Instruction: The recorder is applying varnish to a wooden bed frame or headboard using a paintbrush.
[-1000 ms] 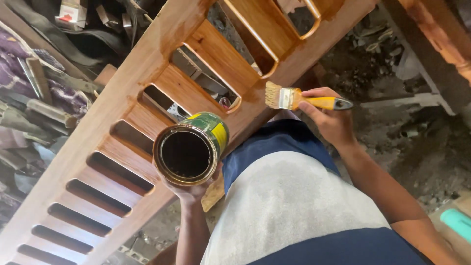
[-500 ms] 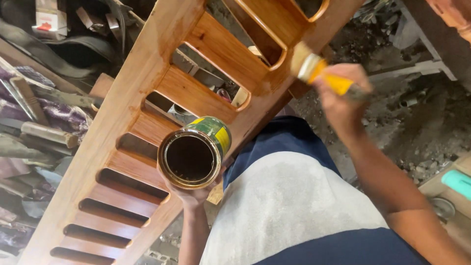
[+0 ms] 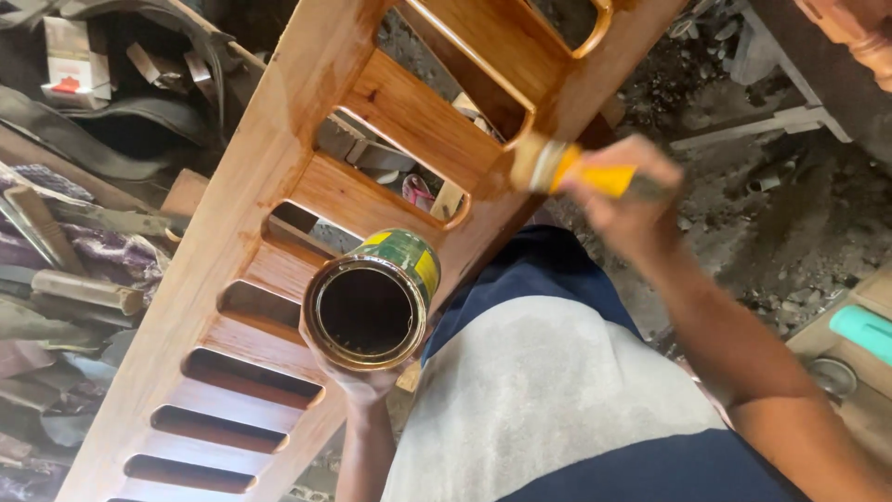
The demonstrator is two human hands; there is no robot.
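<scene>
the right hand (image 3: 624,191) has a closed grip on the yellow handle of a paintbrush (image 3: 576,172), fingers wrapped round it and the thumb side turned toward the wood. the hand and brush are blurred. the bristles (image 3: 528,160) press against the near long rail of a wooden panel (image 3: 279,177), just below the rounded corner of one of its upper openings.

the left hand (image 3: 364,383) has a closed grip on an open tin can (image 3: 372,302), held from underneath so only the fingers curling up its lower side show. the can's mouth faces the camera; its inside is dark and the rim is stained brown, and its outer wall is green and yellow. it hangs in front of the near rail of the panel, about midway along, with the slots behind it.

the panel runs slantwise from the lower left corner of the view to the top right. it is reddish brown and glossy, with a row of narrow slots (image 3: 218,429) toward its lower end and wider openings with flat slats (image 3: 423,121) toward its upper end.

below the can is the person's shirt (image 3: 557,400), grey with dark blue bands. beyond the far rail, at the left, lie dark straps, cloth and pieces of wood (image 3: 84,288). at the right is dusty ground with rubble (image 3: 799,232), and a teal object (image 3: 859,330) sits at the right edge.
</scene>
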